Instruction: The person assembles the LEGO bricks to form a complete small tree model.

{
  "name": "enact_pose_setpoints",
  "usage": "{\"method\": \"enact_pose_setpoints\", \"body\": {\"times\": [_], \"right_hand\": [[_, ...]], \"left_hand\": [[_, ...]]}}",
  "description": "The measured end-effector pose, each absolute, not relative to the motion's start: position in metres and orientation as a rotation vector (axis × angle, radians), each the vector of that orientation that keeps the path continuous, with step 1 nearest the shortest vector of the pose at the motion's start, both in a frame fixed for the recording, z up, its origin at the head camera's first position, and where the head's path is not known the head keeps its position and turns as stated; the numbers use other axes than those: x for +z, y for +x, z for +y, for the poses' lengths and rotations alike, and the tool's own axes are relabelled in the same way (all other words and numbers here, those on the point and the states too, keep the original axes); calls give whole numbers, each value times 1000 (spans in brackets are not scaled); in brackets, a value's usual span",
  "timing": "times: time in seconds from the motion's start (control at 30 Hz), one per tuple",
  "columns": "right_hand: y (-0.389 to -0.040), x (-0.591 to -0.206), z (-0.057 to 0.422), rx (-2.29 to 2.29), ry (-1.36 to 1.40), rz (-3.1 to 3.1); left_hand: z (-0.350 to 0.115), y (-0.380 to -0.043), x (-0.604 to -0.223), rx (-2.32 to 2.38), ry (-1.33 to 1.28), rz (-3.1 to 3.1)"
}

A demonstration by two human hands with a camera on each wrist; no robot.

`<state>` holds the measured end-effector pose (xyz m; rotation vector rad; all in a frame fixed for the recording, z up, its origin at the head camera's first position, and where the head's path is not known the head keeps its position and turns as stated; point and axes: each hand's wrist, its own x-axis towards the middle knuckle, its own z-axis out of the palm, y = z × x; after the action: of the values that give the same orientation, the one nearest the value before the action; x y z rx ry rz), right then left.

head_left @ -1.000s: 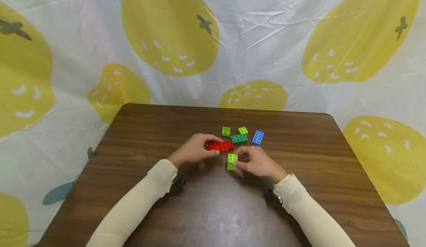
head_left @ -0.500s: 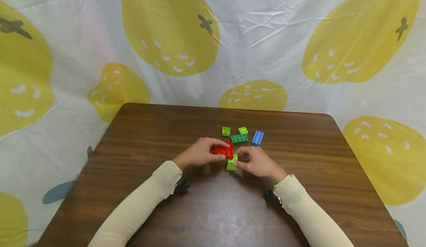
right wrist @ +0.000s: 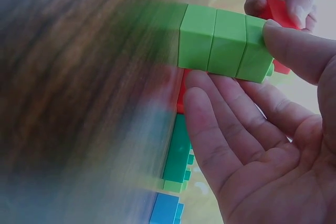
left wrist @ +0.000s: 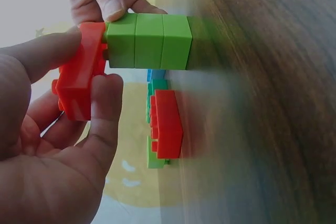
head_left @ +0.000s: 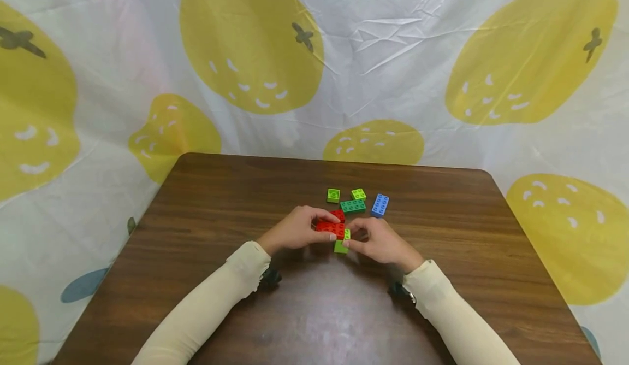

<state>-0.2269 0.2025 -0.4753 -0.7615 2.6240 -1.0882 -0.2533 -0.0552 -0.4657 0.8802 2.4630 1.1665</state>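
My left hand [head_left: 297,228] pinches a red toy brick [left wrist: 79,85] between thumb and fingers. In the head view it overlaps the top of a lime green stack [head_left: 340,247]. The left wrist view shows the red brick slightly tilted, its edge right at the studs of the top green brick. Three lime bricks make up this stack [right wrist: 226,40], which stands upright on the table. My right hand [head_left: 385,240] steadies it, thumb on the top brick and fingertips along the opposite side. A second red brick [left wrist: 168,124] lies on the table just behind.
Beyond the hands on the brown wooden table [head_left: 245,184] lie a dark green brick [head_left: 352,206], a blue brick [head_left: 380,205], a small lime brick [head_left: 358,194] and another lime brick [head_left: 333,195] turned underside up. A fruit-print curtain [head_left: 383,81] hangs behind the far edge.
My left hand has lifted one red brick away from the other, carried it right and towards me, and brought it over the lime stack. The right hand has stayed at the stack.
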Motion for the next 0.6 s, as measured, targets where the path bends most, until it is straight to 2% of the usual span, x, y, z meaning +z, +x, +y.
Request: {"method": "enact_pose_setpoints", "body": {"times": [0.6], "right_hand": [[-228,-475,201,-1071,-776,2640]], "left_hand": [[-54,-251,-466,1205,826,2483]]}}
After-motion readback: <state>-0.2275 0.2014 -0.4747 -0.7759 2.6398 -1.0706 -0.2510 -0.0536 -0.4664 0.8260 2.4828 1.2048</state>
